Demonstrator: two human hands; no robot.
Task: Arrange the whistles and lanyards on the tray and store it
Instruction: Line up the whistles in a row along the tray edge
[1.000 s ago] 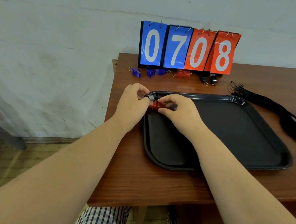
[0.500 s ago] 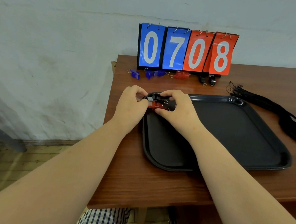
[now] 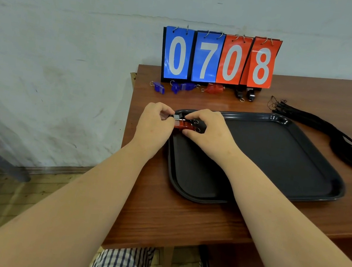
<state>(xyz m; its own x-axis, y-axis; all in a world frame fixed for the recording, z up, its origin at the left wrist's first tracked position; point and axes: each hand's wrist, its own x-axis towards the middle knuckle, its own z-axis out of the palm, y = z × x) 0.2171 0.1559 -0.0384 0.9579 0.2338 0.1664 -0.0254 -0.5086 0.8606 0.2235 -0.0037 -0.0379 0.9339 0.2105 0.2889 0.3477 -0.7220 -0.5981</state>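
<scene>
Head view. Grip: your left hand (image 3: 154,123) has its fingers curled, and the fingertips pinch the grey left end of a black whistle (image 3: 178,117). Your right hand (image 3: 209,131) is also curled. Its forefinger lies along the far side of the black whistle and its thumb presses the near side of a red whistle (image 3: 184,125), so the hand clamps across the pair. The two whistles lie side by side and touching, black beyond red. Their metal rings (image 3: 195,121) show just right of the bodies, under your right fingers.

Position: both whistles are inside the far-left corner of the black tray (image 3: 280,151). Whether they rest on its floor or sit just above it, I cannot tell. The rest of the tray floor that shows is bare.

The tray lies flat on the brown wooden table (image 3: 181,219), close to its left edge.

Far side of the table, in a row under the flip scoreboard (image 3: 219,59), which reads 0 7 0 8:
- blue whistles (image 3: 159,87) at the left
- far red whistle (image 3: 215,88) in the middle
- far dark whistles (image 3: 246,95) at the right

All of these are well apart from the tray.

A bundle of black lanyards (image 3: 335,136) lies on the table just beyond the tray's far-right corner and trails off towards the right edge.

Near edge: checked fabric (image 3: 124,265) shows below the table.
</scene>
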